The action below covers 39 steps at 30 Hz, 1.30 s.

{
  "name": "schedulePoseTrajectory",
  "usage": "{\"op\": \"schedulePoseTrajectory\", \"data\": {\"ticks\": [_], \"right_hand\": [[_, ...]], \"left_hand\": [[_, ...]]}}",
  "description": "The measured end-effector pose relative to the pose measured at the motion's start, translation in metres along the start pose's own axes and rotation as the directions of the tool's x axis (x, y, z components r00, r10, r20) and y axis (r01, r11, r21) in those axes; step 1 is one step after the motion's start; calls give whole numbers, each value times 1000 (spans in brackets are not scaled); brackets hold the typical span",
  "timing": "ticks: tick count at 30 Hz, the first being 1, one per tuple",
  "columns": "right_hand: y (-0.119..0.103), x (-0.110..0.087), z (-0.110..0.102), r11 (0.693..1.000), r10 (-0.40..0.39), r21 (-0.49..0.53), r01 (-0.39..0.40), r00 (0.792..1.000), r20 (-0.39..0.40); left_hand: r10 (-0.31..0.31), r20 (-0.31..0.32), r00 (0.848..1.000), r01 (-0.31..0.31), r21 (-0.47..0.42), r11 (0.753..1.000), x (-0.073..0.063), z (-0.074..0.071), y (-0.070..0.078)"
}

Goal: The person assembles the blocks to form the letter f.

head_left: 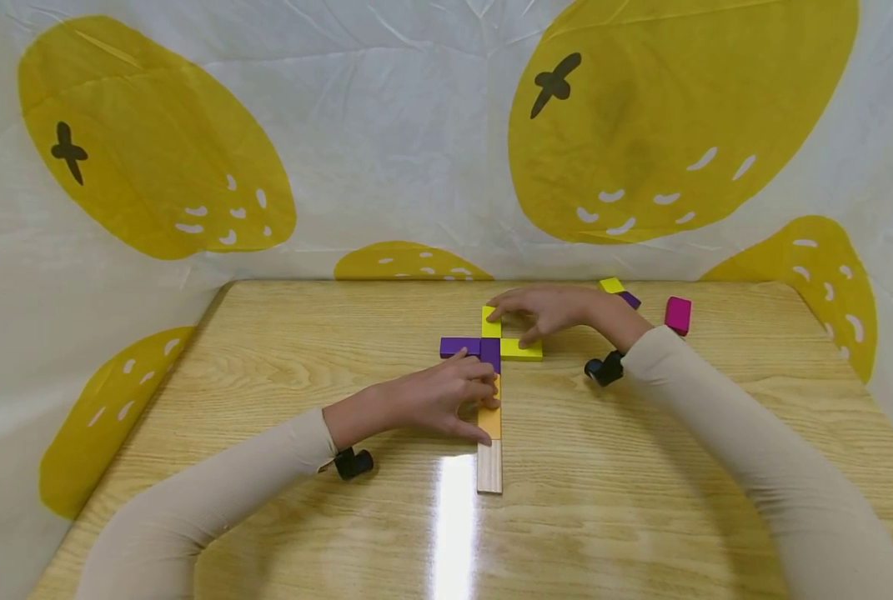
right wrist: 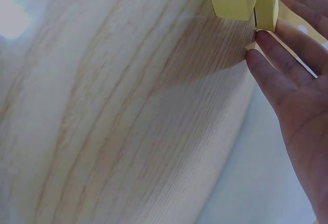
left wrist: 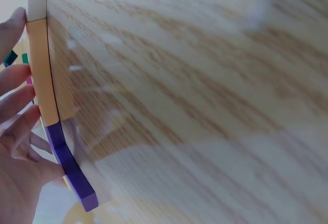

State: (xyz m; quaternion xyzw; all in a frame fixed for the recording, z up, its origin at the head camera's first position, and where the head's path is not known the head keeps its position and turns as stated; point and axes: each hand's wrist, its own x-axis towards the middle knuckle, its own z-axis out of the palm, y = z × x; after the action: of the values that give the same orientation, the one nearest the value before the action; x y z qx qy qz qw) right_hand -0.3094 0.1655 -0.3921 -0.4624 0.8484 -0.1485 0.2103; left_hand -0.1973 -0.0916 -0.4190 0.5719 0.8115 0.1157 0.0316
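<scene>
Running lengthwise toward the far edge of the worktop (head_left: 303,342), the block cross (head_left: 490,348) meets the left hand (head_left: 440,396), spread along its stem (head_left: 494,423), and the right hand (head_left: 547,308), spread across its yellow blocks (head_left: 517,354).

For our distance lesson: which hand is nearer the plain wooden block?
Left. The left hand has its thumb by the far end of the plain wooden block; the right hand is farther, at two yellow blocks.
</scene>
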Motion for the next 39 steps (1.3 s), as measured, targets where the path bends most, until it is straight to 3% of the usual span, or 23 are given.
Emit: {"op": "schedulePoseTrajectory", "data": {"ticks": [15, 39], "right_hand": [[2, 0, 1, 1000, 9, 18, -9, 1000, -12], [1, -2, 6, 999, -6, 33, 8, 998, -69]], "left_hand": [[19, -6, 1000, -18, 62, 998, -1, 0, 1], [25, -17, 1000, -24, 51, 998, -2, 0, 6]]}}
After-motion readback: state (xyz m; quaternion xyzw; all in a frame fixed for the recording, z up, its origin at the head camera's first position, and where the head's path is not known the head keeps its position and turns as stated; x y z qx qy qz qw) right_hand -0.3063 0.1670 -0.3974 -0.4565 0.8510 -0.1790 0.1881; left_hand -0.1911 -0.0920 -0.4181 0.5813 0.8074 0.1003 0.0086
